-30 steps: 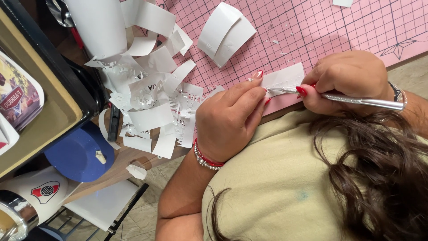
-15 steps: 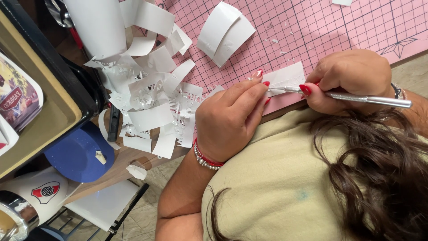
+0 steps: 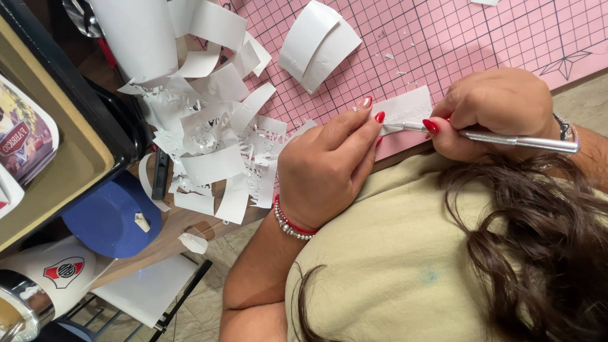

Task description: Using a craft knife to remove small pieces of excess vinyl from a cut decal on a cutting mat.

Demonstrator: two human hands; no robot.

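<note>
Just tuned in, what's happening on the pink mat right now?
A person is working a small white sheet at the near edge of the pink cutting mat. The left hand pins the sheet down with its fingertips, while the right hand grips a slim metal craft knife, its tip on the sheet. A heap of curled white offcuts lies to the left, and a blue cap sits below it.

right hand (image 3: 497,111) shifted slightly, metal tool (image 3: 506,139) angled a touch lower
</note>
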